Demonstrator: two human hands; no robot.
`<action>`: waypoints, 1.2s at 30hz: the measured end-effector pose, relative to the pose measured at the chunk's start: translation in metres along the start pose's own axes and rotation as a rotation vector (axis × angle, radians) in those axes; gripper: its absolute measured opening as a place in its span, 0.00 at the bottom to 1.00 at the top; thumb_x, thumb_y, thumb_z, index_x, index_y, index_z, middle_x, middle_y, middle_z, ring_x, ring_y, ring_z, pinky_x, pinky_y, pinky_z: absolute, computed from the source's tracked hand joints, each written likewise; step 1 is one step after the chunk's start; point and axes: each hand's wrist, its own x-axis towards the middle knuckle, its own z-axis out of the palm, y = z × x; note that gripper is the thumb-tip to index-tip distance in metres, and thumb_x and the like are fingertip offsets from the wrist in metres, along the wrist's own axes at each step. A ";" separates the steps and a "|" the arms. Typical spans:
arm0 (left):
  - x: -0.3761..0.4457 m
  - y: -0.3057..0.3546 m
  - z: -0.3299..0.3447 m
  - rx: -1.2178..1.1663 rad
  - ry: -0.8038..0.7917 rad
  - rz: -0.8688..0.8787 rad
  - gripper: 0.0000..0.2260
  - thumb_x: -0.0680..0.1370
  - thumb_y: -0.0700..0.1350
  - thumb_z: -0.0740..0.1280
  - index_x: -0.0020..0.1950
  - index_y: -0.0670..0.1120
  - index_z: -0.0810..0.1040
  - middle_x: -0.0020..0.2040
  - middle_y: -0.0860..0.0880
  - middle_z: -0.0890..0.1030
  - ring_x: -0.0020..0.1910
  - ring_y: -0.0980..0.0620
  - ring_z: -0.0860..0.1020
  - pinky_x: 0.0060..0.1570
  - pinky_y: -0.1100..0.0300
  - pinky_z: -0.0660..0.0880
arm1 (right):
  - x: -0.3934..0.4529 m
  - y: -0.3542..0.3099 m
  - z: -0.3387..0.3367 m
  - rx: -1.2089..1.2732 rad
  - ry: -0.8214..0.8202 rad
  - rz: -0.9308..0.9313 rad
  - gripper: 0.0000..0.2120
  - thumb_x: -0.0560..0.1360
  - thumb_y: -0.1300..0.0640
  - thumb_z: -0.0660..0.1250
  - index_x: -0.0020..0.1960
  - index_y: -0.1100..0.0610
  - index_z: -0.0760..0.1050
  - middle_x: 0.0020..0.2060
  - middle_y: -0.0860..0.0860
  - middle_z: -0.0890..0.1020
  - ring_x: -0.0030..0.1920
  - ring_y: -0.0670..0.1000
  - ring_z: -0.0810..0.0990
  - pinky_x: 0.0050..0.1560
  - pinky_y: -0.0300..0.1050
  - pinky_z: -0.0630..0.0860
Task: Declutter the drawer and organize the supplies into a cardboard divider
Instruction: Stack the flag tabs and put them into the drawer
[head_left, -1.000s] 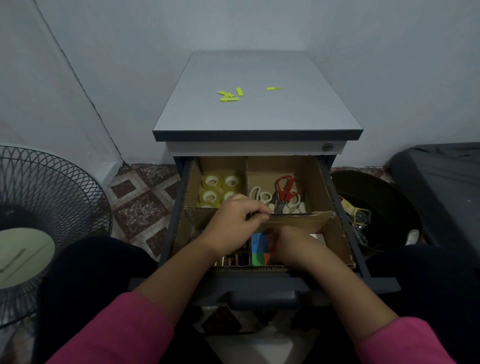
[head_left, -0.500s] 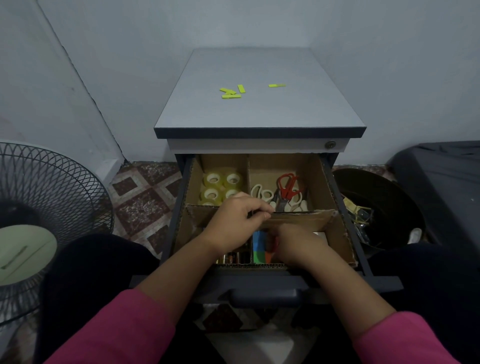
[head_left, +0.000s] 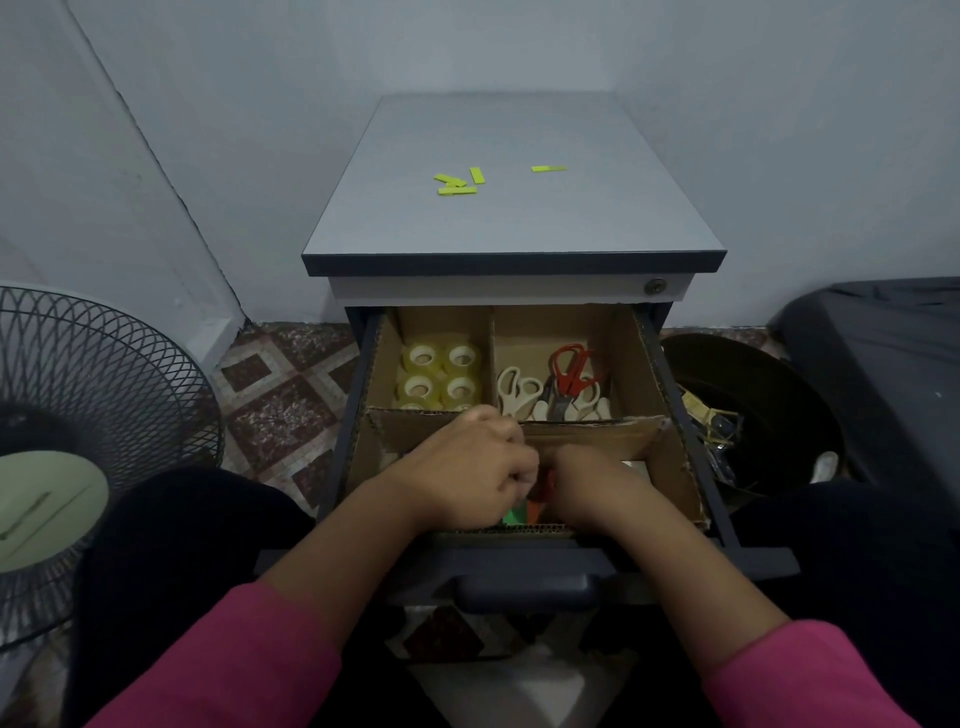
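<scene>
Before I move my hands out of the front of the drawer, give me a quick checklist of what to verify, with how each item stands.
1. Tape rolls grouped in the back left compartment: ok.
2. Scissors together in the back right compartment, red pair lying on the cream ones: ok.
3. Coloured items seated in the front middle section: cannot tell, both hands cover them.
4. What the left hand and right hand hold: cannot tell, fingers curled and hidden.
5. Cardboard divider cross wall straight: not ok, its right end looks bent and frayed.
6. Yellow strips put away: not ok, they lie on the cabinet top.
</scene>
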 end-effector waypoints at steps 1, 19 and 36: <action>0.000 0.001 0.001 0.042 -0.017 0.011 0.07 0.74 0.47 0.58 0.39 0.55 0.73 0.47 0.55 0.71 0.55 0.53 0.66 0.63 0.56 0.63 | 0.000 0.000 0.000 0.004 -0.002 0.001 0.14 0.74 0.52 0.67 0.60 0.48 0.75 0.55 0.52 0.80 0.55 0.54 0.79 0.48 0.44 0.74; 0.004 0.010 0.009 0.152 0.012 0.121 0.17 0.76 0.50 0.51 0.45 0.51 0.80 0.44 0.49 0.73 0.51 0.54 0.67 0.60 0.62 0.48 | -0.004 -0.004 -0.004 0.022 -0.022 -0.030 0.19 0.75 0.53 0.65 0.65 0.48 0.72 0.58 0.52 0.80 0.56 0.54 0.78 0.55 0.50 0.77; 0.005 0.005 0.010 0.100 0.054 0.081 0.10 0.81 0.49 0.57 0.51 0.51 0.79 0.52 0.50 0.72 0.55 0.56 0.62 0.63 0.64 0.50 | -0.025 0.029 -0.011 -0.155 0.299 0.309 0.09 0.77 0.62 0.59 0.53 0.57 0.77 0.50 0.54 0.80 0.52 0.56 0.80 0.43 0.46 0.72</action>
